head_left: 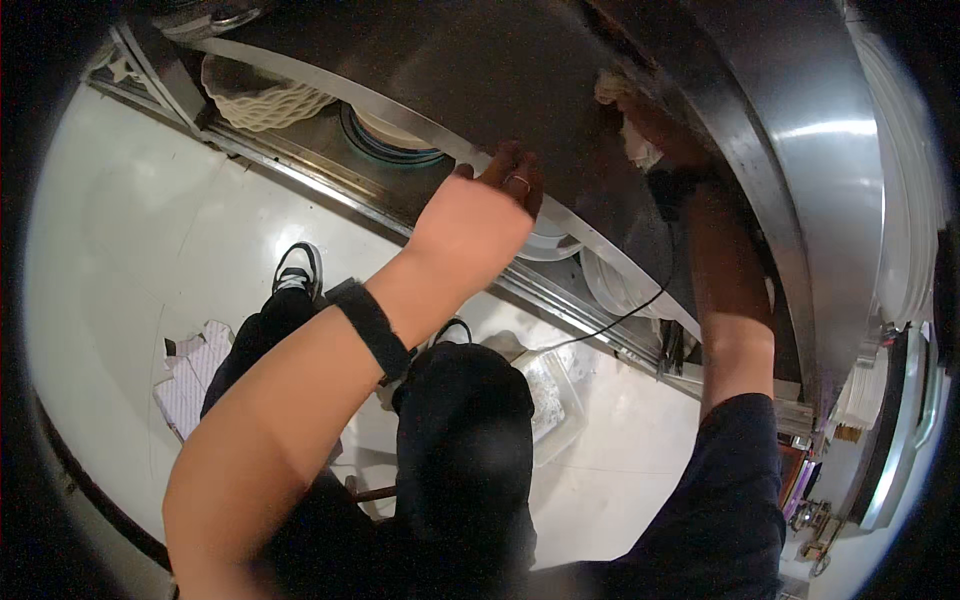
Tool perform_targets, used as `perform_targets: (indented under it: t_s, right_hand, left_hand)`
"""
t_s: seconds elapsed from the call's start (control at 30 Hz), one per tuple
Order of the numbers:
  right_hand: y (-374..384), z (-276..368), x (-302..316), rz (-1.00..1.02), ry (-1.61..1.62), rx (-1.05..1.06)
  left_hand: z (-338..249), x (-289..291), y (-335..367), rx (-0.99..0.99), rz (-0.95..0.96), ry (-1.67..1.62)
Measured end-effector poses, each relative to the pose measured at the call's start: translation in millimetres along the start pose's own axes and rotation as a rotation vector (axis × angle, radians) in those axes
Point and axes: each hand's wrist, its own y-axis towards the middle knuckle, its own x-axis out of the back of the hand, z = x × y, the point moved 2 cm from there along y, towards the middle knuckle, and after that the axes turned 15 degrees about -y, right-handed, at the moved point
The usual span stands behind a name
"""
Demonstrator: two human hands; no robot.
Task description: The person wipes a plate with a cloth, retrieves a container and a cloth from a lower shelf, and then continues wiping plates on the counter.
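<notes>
My left hand (485, 205) is at the pale front edge (595, 240) of a dark metal shelf (480, 70), its fingers bent over the rim. A ring shows on one finger, and a black band circles that wrist. Deep over the same shelf reaches my right hand (645, 110), dim in the shadow. A crumpled whitish cloth (640, 147) lies in its grasp, pressed to the shelf surface; the fingers are only partly visible. A thin dark cord (645, 303) hangs from near the right wrist, over the shelf edge, toward the floor.
Below the shelf sit a cream wavy-edged basket (260, 95), stacked round plates (390, 135) and white dishes (610, 280). A metal track (320, 192) runs along the cabinet front. A clear plastic bin (550, 405) and flattened cardboard (195, 370) lie on the floor by my legs.
</notes>
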Motion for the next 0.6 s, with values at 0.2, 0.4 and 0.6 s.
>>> perform_targets:
  t_s: [0.2, 0.4, 0.6]
  right_hand:
    - [-102.0, 68.2, 19.2, -0.045, -0.007, 0.263]
    - [-134.2, 139.9, 61.9, 0.157, 0.087, 0.024]
    - [-1.9, 58.1, 22.4, -0.054, -0.146, 0.081]
  left_hand:
    - [0.8, 4.7, 4.3, 0.083, 0.048, -0.02]
    - [4.1, -1.5, 4.1, 0.084, 0.053, -0.047]
    - [0.6, 12.1, 3.8, 0.105, 0.134, -0.063]
